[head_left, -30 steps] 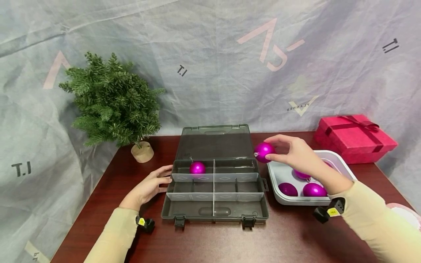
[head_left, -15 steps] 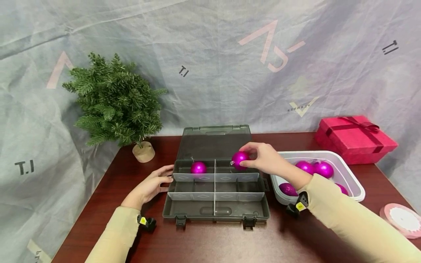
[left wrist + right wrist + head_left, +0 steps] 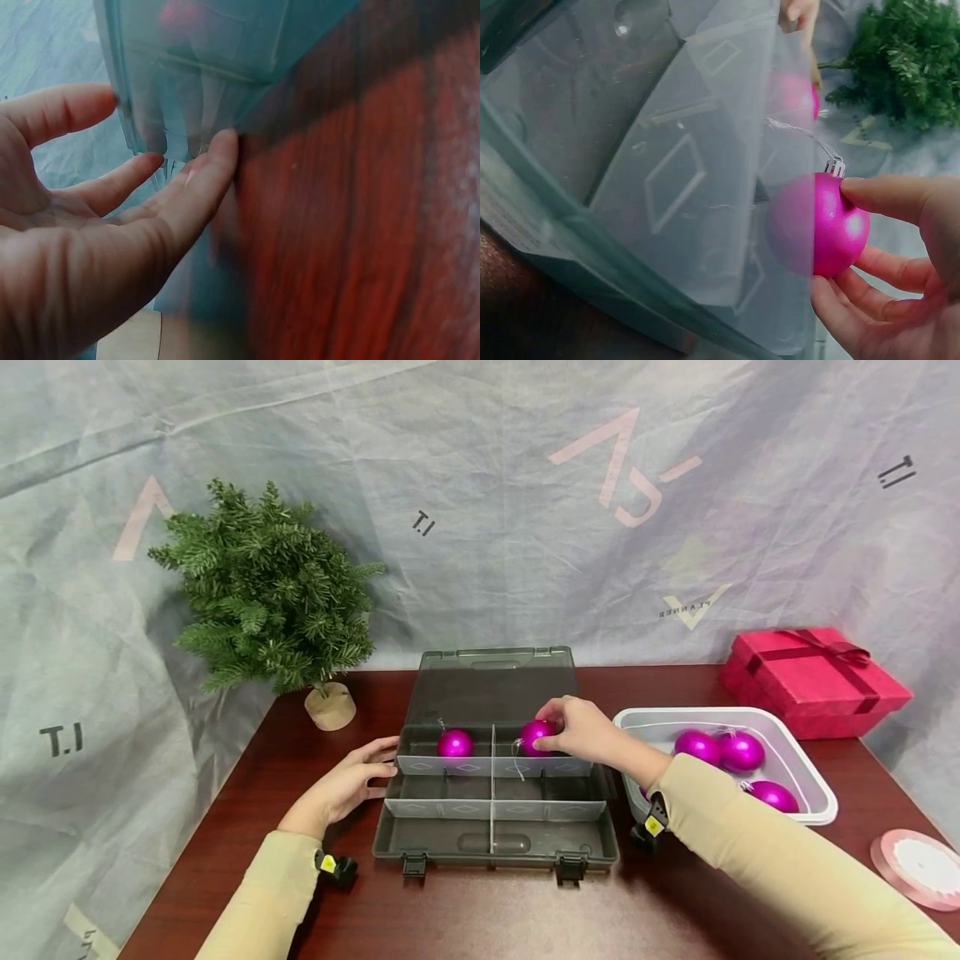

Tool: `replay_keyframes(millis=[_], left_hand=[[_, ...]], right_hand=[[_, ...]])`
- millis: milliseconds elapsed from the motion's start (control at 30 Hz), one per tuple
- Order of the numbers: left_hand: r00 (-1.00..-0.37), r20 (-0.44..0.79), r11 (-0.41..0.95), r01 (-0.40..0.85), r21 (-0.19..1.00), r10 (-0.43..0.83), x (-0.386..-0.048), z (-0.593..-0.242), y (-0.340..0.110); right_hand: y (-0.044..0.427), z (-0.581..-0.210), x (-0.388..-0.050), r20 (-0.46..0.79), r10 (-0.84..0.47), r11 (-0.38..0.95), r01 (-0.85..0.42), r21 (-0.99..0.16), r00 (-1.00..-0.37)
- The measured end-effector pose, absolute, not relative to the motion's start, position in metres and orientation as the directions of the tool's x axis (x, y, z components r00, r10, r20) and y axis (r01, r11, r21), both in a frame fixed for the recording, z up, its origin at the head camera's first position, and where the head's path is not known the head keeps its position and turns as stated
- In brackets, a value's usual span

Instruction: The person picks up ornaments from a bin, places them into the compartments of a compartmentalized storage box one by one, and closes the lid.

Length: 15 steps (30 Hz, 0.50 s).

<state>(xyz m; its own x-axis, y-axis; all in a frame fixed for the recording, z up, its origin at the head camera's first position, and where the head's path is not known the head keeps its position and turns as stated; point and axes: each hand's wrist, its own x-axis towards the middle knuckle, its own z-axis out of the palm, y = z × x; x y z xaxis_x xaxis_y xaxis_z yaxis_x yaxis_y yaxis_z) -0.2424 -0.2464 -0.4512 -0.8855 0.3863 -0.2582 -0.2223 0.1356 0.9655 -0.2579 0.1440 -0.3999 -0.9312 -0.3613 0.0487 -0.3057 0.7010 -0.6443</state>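
Note:
A smoky clear divided case [image 3: 551,837] lies with its lid folded back. One magenta ball [image 3: 455,744] rests in its back left compartment. My right hand [image 3: 588,732] pinches another magenta ball [image 3: 536,737] by its sides, low in the back right compartment; the silver loop hangs over the divider. In the right wrist view thumb and fingers hold that ball [image 3: 832,225], partly behind the clear wall. My left hand [image 3: 341,789] touches the case's left side with relaxed fingers; in the left wrist view its fingertips meet the clear wall [image 3: 202,67].
Right of the case, a white tub [image 3: 813,781] holds several magenta balls [image 3: 742,751]. Behind it stands a red gift box [image 3: 817,685]. A pink ribbon roll [image 3: 896,872] lies at the right edge. A small green tree [image 3: 273,593] with a wooden base [image 3: 330,707] stands back left.
My right hand has carried the magenta ball left from above the tub's near side and lowered it into the back right compartment. My left hand has stayed at the case's side.

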Motion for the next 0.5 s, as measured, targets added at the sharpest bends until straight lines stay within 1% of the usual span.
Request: replay_keyframes(millis=[300, 500], left_hand=[[-0.889, -0.256, 0.135, -0.221, 0.966, 0.38, -0.242, -0.451, -0.246], [-0.887, -0.254, 0.138, -0.217, 0.966, 0.385, -0.242, -0.451, -0.247]], right_hand=[[0.14, -0.412, -0.259, 0.06, -0.362, 0.712, -0.318, -0.627, -0.93], [0.138, -0.415, -0.256, 0.059, -0.329, 0.746, -0.298, -0.596, -0.942]])
